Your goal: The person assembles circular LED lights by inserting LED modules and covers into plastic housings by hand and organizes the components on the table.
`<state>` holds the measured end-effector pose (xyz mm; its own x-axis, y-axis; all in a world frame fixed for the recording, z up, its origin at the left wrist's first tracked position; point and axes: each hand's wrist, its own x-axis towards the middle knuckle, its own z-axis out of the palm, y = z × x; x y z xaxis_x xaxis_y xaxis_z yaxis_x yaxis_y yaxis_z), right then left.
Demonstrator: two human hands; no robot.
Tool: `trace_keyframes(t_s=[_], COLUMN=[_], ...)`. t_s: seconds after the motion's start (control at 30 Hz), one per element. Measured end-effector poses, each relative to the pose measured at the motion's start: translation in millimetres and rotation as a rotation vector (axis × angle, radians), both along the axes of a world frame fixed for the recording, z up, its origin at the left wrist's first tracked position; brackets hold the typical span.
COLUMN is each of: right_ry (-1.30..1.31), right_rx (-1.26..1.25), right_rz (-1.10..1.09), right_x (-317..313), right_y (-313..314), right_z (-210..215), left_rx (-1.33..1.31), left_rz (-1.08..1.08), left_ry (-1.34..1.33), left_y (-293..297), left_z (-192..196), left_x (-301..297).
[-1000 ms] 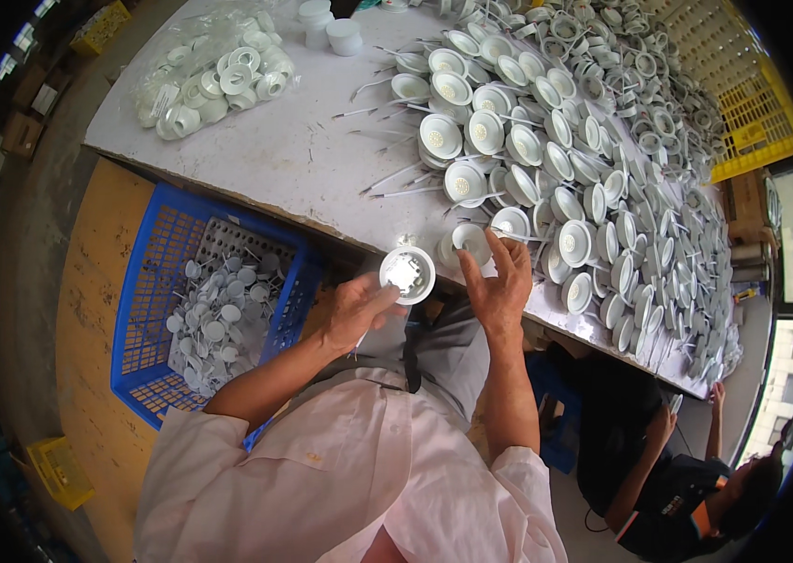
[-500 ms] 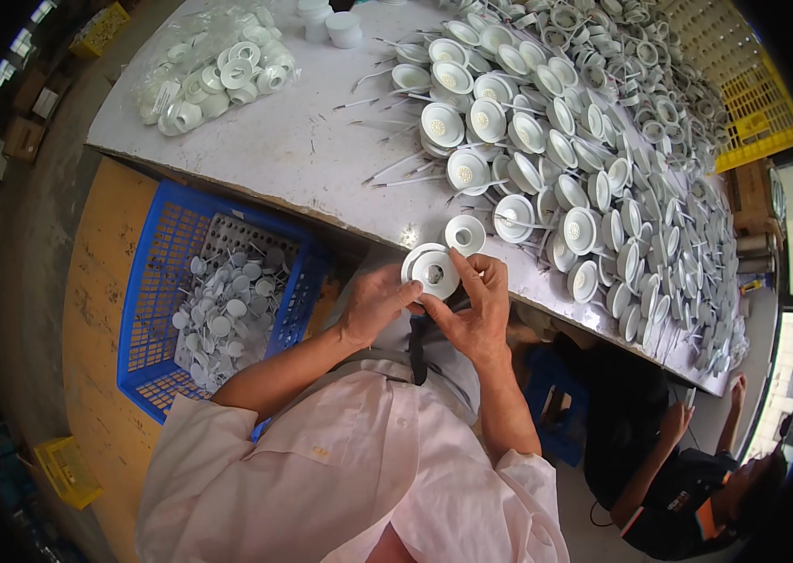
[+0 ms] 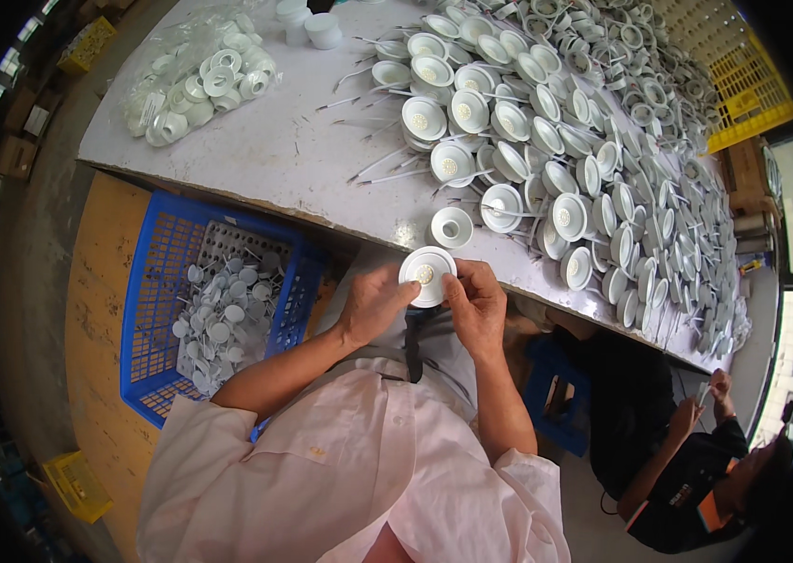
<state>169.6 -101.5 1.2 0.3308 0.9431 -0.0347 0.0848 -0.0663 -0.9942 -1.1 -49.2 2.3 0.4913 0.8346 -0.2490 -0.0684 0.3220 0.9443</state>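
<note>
White plastic sits between my hands: a round lamp housing (image 3: 428,275) with a small yellow disc at its centre, held just off the near edge of the surface (image 3: 256,155), above my lap. My left hand (image 3: 373,305) pinches its left rim with thumb and fingertips; my right hand (image 3: 477,302) pinches the right rim the same way. Just beyond it, a single empty white housing (image 3: 452,227) stands at the near edge. Further back, rows of finished housings (image 3: 546,141) with wire leads crowd the right half. A clear bag of white rings (image 3: 199,80) lies at the far left corner. Below the surface on my left, a blue crate (image 3: 157,310) holds small white parts.
</note>
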Motion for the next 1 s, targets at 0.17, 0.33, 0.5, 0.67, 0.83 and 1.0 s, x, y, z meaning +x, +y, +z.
trace_keyframes(t_s=[0.17,0.33,0.5,0.67,0.83,1.0], right_ry=[-0.046,-0.066,-0.003,-0.052,-0.293,-0.134], right_rx=[-0.019,-0.048,-0.055,-0.001,0.086,0.048], right_rz=[-0.111,-0.161,-0.186,-0.217,-0.226,-0.195], right_x=[-7,-6,-4,-1,11,4], right_y=[-6,-5,-1,-2,-19,-21], right_z=[-6,0,-7,-9,-4,-3], left_rx=[0.128,0.203,0.184,0.074,0.001,-0.053], left_rz=[-0.017,0.029,0.012,-0.032,-0.135,-0.151], left_ry=[0.192,0.256,0.261,0.222,0.215,0.189], left_y=[-8,-8,-1,5,-2,-1], left_z=[3,1,-8,6,11,-9], left_x=[6,13,18,26,35,19])
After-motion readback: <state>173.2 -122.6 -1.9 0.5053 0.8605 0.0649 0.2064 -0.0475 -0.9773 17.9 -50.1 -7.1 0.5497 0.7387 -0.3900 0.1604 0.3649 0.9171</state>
